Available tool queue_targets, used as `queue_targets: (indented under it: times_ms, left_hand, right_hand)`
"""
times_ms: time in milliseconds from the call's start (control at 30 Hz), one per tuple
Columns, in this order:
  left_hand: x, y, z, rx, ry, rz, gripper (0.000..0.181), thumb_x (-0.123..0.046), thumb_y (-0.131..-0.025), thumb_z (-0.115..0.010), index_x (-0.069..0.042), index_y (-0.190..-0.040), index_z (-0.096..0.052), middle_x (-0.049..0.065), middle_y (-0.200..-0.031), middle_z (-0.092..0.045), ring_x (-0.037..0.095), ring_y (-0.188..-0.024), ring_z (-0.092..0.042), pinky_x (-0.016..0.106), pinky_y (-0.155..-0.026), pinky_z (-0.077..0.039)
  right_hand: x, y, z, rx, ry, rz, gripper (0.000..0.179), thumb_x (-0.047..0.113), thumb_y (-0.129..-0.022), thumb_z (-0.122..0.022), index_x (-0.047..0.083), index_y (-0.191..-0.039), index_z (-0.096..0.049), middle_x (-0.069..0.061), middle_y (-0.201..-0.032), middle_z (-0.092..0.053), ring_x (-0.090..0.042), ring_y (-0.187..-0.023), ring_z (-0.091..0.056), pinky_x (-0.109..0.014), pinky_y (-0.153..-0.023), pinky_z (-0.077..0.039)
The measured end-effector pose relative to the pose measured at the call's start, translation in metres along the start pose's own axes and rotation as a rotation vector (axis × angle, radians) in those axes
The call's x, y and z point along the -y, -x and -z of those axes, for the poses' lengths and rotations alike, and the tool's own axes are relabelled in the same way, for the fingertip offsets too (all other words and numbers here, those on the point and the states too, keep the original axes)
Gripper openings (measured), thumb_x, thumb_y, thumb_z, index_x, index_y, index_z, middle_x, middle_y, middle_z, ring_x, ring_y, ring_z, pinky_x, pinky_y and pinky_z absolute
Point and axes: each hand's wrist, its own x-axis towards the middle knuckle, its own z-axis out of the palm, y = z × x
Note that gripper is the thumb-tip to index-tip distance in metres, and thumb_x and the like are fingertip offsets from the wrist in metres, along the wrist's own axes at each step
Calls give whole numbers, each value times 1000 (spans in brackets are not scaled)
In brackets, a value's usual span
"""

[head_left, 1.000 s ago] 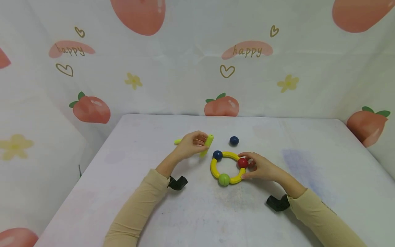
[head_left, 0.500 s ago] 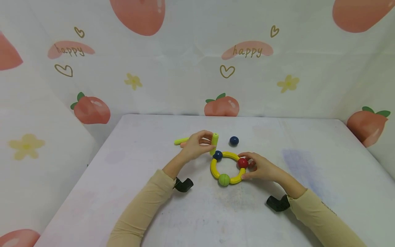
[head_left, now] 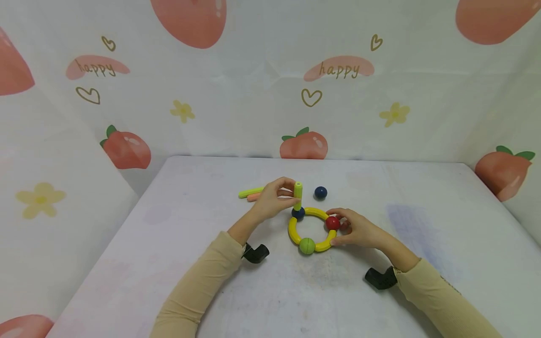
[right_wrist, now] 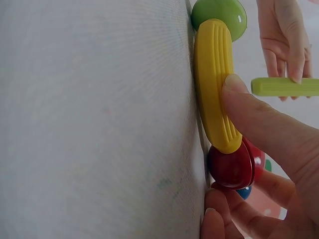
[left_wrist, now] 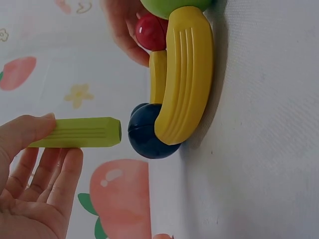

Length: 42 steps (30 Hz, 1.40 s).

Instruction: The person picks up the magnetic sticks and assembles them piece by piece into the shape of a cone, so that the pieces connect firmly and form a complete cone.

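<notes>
Currently the left hand (head_left: 275, 198) pinches a green stick (head_left: 298, 193) between thumb and fingers, its lower tip just above the blue ball (head_left: 298, 214) of the toy ring (head_left: 292, 229) but apart from it, probably held upright so that tip faces the ball. Right hand (head_left: 359, 230) grips the ring where it lies on the table (head_left: 262, 300), thumb on a yellow bar (right_wrist: 212, 84), fingers at the red ball (head_left: 332, 223), presumably to stop it sliding; a loose blue ball (head_left: 320, 193) and an orange stick (head_left: 254, 197) lie beyond
</notes>
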Motion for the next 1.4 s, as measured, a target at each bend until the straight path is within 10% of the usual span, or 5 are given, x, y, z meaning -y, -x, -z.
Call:
queue_targets:
  times_ms: [1400]
  left_hand:
    - [4, -2, -5, -1, -11, 24, 36, -4, -83, -68, -2, -117, -54, 16, -117, -58, 29, -109, -60, 30, -90, -52]
  right_hand:
    - [-5, 6, 5, 20, -15, 64, 48, 20, -84, -69, 6, -126, -50, -19, -116, -58, -19, -91, -58, -25, -78, -51]
